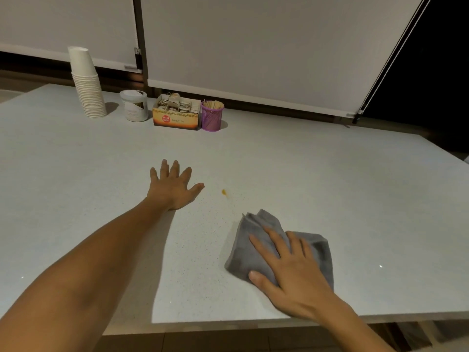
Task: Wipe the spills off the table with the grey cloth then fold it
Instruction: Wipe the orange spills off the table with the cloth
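With the right hand (pixel 294 273) pressed flat on the grey cloth (pixel 256 247), grip spread, the spill (pixel 224 192) lies far-left of it, nearer the open left hand (pixel 172 186).

Cloth (pixel 256 247) on table (pixel 355 189) near front edge, right hand (pixel 291 273) flat on it. Spill (pixel 224 192) at cloth's 11 o'clock. Left hand (pixel 172 186) flat at spill's 9 o'clock. Cups (pixel 87 83), tub (pixel 133 105), box (pixel 177 113), holder (pixel 212 115) in row at 12 o'clock, far edge.

Two hands: left hand (pixel 175 185) mid-frame, right hand (pixel 289 270) lower right. One grey cloth (pixel 250 246). One orange spill (pixel 224 192). Upper left: one stack of paper cups (pixel 87 85), one white tub (pixel 134 105), one tea box (pixel 177 115), one purple mesh holder (pixel 212 116).
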Action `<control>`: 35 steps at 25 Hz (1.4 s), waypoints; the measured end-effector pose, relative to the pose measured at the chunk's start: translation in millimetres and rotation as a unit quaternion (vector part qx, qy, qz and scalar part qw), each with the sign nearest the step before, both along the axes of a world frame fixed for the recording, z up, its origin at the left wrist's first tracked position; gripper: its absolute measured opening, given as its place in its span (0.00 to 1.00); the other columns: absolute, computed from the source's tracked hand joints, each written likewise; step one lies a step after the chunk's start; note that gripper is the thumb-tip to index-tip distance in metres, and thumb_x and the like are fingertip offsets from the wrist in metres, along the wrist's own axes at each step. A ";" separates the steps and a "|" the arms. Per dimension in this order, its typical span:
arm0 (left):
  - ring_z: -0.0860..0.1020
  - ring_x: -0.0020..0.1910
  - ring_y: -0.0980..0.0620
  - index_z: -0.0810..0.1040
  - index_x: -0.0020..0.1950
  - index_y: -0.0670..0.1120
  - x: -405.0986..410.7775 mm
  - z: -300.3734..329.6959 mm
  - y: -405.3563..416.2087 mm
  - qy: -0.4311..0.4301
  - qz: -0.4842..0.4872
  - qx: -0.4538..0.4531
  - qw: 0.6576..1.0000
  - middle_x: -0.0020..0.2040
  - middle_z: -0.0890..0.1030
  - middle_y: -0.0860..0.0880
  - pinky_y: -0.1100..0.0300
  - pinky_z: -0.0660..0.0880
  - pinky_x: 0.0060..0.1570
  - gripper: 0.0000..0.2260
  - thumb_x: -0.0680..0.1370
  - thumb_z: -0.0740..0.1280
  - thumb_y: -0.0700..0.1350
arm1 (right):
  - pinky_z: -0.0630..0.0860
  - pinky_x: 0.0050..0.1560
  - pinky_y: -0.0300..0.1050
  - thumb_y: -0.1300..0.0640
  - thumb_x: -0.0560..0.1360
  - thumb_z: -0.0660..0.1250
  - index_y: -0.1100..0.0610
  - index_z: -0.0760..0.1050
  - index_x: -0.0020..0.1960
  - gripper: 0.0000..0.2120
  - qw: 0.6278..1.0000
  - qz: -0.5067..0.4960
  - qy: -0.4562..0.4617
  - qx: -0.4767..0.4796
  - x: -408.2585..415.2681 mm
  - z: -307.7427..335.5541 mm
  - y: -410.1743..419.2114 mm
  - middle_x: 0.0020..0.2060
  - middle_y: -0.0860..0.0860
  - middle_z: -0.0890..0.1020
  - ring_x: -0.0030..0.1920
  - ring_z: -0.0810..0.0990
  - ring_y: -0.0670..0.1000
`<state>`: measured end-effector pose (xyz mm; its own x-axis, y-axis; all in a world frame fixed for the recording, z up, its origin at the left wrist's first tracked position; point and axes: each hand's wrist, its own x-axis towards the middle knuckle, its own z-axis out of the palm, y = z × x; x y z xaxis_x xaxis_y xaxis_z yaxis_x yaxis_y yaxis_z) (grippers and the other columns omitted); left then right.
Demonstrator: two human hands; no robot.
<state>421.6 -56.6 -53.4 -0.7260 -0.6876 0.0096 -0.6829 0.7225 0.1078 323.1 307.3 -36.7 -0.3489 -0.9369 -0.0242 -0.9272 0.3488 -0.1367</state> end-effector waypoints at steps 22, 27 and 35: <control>0.46 0.79 0.40 0.50 0.79 0.56 -2.0 -3.6 -4.5 0.016 0.015 -0.005 1.000 0.81 0.49 0.45 0.34 0.44 0.73 0.28 0.80 0.42 0.62 | 0.40 0.75 0.70 0.26 0.77 0.42 0.39 0.43 0.82 0.36 1.000 0.016 0.024 -0.010 -62.9 -10.6 -205.5 0.83 0.52 0.47 0.79 0.46 0.67; 0.45 0.79 0.40 0.49 0.79 0.57 -4.4 -6.1 -5.8 0.019 0.021 -0.002 1.000 0.81 0.49 0.46 0.34 0.43 0.73 0.31 0.77 0.39 0.64 | 0.44 0.74 0.73 0.28 0.78 0.44 0.42 0.45 0.82 0.36 0.999 -0.038 0.038 -0.007 -94.3 -5.6 -269.8 0.83 0.54 0.49 0.78 0.50 0.70; 0.44 0.79 0.41 0.48 0.79 0.59 -4.9 -10.3 -8.6 0.012 0.025 -0.010 1.000 0.82 0.46 0.48 0.35 0.40 0.73 0.33 0.74 0.35 0.67 | 0.49 0.74 0.73 0.29 0.79 0.46 0.44 0.48 0.82 0.37 0.996 -0.084 0.039 0.007 -136.3 6.9 -358.5 0.82 0.56 0.51 0.78 0.51 0.70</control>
